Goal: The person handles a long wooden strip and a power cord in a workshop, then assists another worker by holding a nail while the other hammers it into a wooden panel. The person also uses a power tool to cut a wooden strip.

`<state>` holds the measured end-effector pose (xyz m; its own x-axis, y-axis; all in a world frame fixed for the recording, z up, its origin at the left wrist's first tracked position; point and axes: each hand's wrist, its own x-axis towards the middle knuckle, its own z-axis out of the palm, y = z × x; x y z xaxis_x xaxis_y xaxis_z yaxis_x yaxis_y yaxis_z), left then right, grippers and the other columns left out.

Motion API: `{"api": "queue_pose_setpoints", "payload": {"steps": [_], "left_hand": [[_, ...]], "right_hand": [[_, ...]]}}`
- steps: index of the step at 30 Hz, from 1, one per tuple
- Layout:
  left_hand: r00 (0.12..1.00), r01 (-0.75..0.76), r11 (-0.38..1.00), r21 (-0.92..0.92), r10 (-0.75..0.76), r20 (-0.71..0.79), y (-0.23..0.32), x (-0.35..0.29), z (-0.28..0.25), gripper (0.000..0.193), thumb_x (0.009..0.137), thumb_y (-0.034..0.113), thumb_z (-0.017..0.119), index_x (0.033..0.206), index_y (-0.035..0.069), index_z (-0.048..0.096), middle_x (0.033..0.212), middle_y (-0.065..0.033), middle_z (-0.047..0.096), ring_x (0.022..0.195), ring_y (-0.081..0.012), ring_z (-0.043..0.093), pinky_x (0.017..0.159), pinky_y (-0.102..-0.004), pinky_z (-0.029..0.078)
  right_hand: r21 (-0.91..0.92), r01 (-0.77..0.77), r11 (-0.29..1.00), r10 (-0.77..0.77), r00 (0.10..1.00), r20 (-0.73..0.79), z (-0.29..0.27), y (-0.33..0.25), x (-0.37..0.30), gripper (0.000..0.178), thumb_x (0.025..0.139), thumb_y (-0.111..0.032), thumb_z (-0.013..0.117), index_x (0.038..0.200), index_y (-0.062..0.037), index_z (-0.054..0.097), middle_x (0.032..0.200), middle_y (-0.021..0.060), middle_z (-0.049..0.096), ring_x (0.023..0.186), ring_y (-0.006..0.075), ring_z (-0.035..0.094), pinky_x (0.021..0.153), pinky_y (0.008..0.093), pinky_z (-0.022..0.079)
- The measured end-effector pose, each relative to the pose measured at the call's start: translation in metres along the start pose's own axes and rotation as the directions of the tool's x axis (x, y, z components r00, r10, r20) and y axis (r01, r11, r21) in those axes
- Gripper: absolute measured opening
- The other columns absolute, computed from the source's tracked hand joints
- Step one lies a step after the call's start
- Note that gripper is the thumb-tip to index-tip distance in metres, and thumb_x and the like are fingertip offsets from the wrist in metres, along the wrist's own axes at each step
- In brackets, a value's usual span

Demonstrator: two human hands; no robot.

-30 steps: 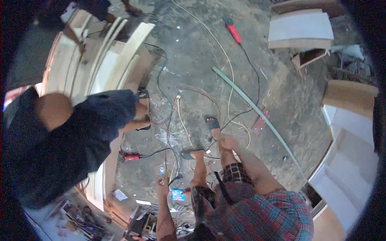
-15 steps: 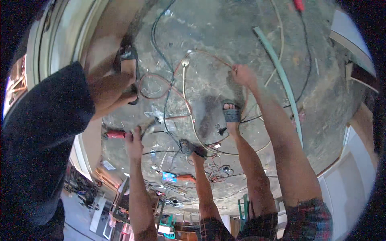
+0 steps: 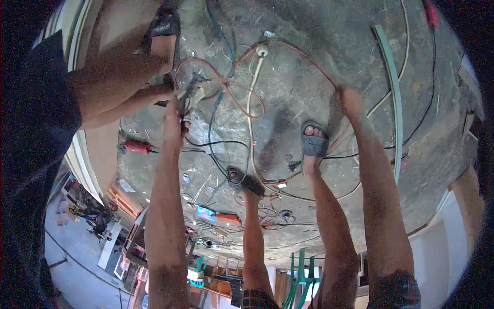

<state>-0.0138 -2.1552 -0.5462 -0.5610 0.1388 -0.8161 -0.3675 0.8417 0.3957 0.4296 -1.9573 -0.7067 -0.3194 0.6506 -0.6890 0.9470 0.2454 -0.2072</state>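
Observation:
At centre right, my right hand [image 3: 354, 104], slightly blurred, is closed on an orange cable [image 3: 314, 64]. The cable arcs left past a round white cable end [image 3: 262, 50] and loops on the floor. My left hand [image 3: 177, 118] is wrapped round a dark-handled tool [image 3: 183, 106] with a pale part near its head; its exact kind is unclear. A black cord [image 3: 221, 142] lies just below that hand. Right beside the tool's head are the hands [image 3: 162, 95] of another person in dark clothing; what they touch is partly hidden.
A pale green bar [image 3: 392, 87] lies right of my right hand. A cream cable [image 3: 251, 118] and other cords cross the concrete floor round my sandalled feet [image 3: 315, 141]. A red cylindrical piece [image 3: 137, 147] lies lower left; an orange tool [image 3: 226, 219] and green chair [image 3: 301, 280] are nearer.
My left hand has moved up from beside the red piece to the other person's hands, bringing the dark-handled tool. My right hand remains on the orange cable. The view has shifted.

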Motion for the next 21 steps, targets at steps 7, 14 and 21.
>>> {"api": "queue_pose_setpoints", "payload": {"steps": [7, 14, 21], "left_hand": [[0.974, -0.2, 0.978, 0.061, 0.205, -0.096, 0.028, -0.01, 0.043, 0.038, 0.093, 0.043, 0.057, 0.092, 0.005, 0.061, 0.071, -0.0027, 0.059, 0.049, -0.0081, 0.045, 0.039, -0.0259, 0.029], [0.96, -0.258, 0.939, 0.226, 0.276, -0.049, -0.057, -0.037, 0.04, 0.037, 0.092, 0.034, 0.063, 0.068, 0.006, 0.058, 0.059, 0.0064, 0.042, 0.054, -0.0052, 0.033, 0.048, -0.0269, 0.025], [0.991, 0.066, 0.994, 0.083, -0.056, -0.117, -0.173, -0.092, 0.018, 0.038, 0.093, 0.032, 0.061, 0.068, 0.004, 0.059, 0.059, 0.0063, 0.04, 0.057, -0.0067, 0.034, 0.05, -0.0283, 0.027]], "right_hand": [[-0.061, -0.094, 0.994, 0.097, 0.995, 0.038, 0.031, 0.16, -0.077, 0.037, 0.088, -0.029, 0.063, 0.114, -0.0025, 0.057, 0.099, 0.0273, 0.065, 0.093, 0.0426, 0.065, 0.077, 0.0522, 0.051], [0.195, 0.077, 0.978, -0.031, 0.973, -0.229, 0.004, 0.007, 0.014, 0.035, 0.091, -0.033, 0.058, 0.112, -0.005, 0.061, 0.103, 0.0221, 0.067, 0.096, 0.0419, 0.064, 0.083, 0.0483, 0.051], [-0.12, 0.063, 0.991, -0.078, 0.989, -0.124, 0.039, -0.018, 0.019, 0.034, 0.092, -0.031, 0.056, 0.117, -0.0076, 0.059, 0.103, 0.0227, 0.065, 0.093, 0.041, 0.064, 0.079, 0.051, 0.053]]}}
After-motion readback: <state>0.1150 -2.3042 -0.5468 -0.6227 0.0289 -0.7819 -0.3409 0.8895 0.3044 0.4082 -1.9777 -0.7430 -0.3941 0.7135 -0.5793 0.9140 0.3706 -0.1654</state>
